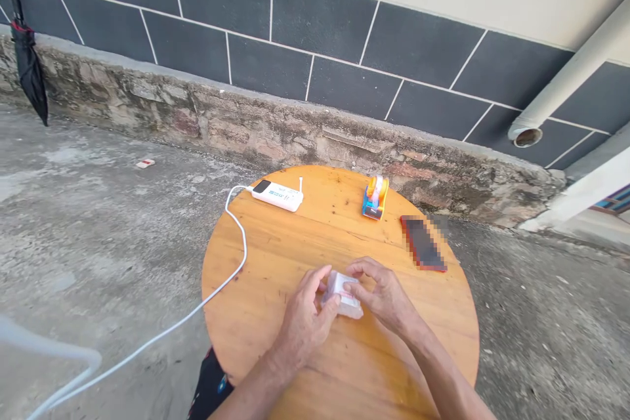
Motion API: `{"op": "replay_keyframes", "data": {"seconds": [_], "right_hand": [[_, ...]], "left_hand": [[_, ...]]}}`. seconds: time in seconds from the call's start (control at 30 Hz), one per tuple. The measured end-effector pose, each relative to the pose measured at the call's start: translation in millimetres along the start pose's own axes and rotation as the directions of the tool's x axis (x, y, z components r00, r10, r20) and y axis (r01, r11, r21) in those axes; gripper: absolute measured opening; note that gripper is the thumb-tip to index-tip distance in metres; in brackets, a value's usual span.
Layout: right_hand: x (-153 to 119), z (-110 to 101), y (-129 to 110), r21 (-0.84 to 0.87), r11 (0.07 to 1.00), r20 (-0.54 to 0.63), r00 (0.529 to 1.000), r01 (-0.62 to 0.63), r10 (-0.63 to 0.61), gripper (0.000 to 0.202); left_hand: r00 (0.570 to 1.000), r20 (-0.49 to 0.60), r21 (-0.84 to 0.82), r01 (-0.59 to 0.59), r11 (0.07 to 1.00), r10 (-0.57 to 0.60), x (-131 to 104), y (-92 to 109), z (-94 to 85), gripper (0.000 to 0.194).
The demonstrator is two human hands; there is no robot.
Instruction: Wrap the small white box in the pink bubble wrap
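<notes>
Between my two hands is a small white box in clear plastic wrap (347,302), with faint reddish print on its top, low over the front middle of the round wooden table. My left hand (308,308) grips its left side, thumb along the near edge and fingers curled behind. From the right, my right hand (381,292) holds it too, thumb on the top face and fingers bent over the far corner. Whether the box rests on the wood or is slightly lifted, I cannot tell.
On the wooden table (275,243) lie a white device (278,195) with a cable (245,243) running off left, a blue and yellow tape dispenser (375,198) and a red-edged phone (423,244). A black umbrella (29,59) leans on the wall; a drainpipe (566,88) juts out at right.
</notes>
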State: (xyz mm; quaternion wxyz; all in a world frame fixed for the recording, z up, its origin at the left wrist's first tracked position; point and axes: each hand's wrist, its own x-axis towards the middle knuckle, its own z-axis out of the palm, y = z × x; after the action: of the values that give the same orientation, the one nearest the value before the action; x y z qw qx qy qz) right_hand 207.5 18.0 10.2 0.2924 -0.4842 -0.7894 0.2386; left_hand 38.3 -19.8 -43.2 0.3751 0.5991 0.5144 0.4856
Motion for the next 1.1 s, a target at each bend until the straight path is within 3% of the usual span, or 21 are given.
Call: {"op": "replay_keyframes", "data": {"seconds": [0.3,0.7,1.1], "right_hand": [[9,6,5,0.069,0.998,-0.007,1.0,0.01,-0.009,0.019],[9,18,11,0.323,0.921,-0.016,0.972,-0.217,0.235,0.02],[9,26,17,0.427,0.887,-0.08,0.97,-0.176,0.231,0.023]], "left_hand": [[1.0,0.024,-0.018,0.014,1.0,-0.013,2,0,0.2,0.043],[0.999,0.033,0.011,0.022,1.0,-0.022,1,2,0.3,0.04],[1.0,0.02,0.015,-0.024,1.0,0.023,1,1,1.8,0.042]]}}
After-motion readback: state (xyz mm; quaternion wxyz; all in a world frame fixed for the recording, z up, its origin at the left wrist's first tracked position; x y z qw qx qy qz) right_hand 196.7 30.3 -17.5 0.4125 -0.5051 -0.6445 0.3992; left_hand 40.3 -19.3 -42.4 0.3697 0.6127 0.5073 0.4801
